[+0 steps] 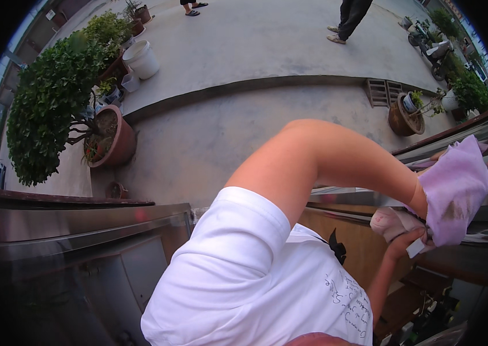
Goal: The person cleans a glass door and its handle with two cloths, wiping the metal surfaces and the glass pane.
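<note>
L hand [420,202] mostly hidden under lilac cloth [460,187], so can't tell how far open; R hand [403,244] below it, fingers curled on pink bundle [392,224], w/ white tag [415,247] just beside at 3 o'clock; cloth approx 3 o'clock in view, 1–2 o'clock from R hand; bundle approx 11–12 from R hand.

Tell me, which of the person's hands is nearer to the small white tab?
The right. The right hand is just beside the white tab; the left hand is farther up the picture, mostly hidden by the lilac cloth.
</note>
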`<state>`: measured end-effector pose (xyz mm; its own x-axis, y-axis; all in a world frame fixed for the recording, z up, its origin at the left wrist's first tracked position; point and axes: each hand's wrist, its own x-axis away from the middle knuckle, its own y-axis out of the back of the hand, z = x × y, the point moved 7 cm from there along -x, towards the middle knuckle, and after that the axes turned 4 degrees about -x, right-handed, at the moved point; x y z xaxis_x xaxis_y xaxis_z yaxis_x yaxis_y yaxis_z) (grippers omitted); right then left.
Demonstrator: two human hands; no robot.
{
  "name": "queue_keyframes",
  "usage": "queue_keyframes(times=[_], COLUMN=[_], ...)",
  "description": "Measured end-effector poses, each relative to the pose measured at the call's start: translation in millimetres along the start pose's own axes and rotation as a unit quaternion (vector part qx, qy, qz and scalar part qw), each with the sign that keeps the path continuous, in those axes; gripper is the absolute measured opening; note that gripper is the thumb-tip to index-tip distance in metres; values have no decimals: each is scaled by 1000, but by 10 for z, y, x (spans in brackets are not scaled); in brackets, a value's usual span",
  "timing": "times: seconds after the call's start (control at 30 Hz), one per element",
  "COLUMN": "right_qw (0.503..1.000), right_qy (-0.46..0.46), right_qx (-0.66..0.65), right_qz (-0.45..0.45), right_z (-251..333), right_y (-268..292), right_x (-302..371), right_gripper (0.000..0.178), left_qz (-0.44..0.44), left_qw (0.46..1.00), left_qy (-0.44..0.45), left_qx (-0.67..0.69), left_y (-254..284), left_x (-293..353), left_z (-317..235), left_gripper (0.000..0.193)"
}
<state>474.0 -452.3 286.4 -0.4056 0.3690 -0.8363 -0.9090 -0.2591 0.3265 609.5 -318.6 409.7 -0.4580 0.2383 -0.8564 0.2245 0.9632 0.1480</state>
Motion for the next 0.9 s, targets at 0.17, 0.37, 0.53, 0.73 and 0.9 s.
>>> queue_keyframes(times=[0.17, 0.37, 0.53, 0.73, 0.9], right_qw=[995, 988, 978, 991, 981], right_qy=[-83, -83, -35, -50, 48], right_qx=[32, -123, -202, -122, -184], right_qz=[44, 41, 35, -23, 27], right_z=[-9, -556, -73, 331, 849], right_y=[-4, -188, -35, 380, 355], right_x=[29, 214, -25, -986, -1451], right_gripper=[37, 36, 54, 46, 30], left_qz=[-2, 26, 63, 110, 167], left_qw=[1000, 999, 996, 989, 972], left_qy=[9, 13, 41, 73, 144], left_qx=[10, 32, 43, 70, 75], left_y=[2, -71, -50, -108, 40], left_x=[-24, -7, 89, 96, 64], left_z=[24, -10, 19, 76, 288], left_gripper=[48, 47, 47, 46, 45])
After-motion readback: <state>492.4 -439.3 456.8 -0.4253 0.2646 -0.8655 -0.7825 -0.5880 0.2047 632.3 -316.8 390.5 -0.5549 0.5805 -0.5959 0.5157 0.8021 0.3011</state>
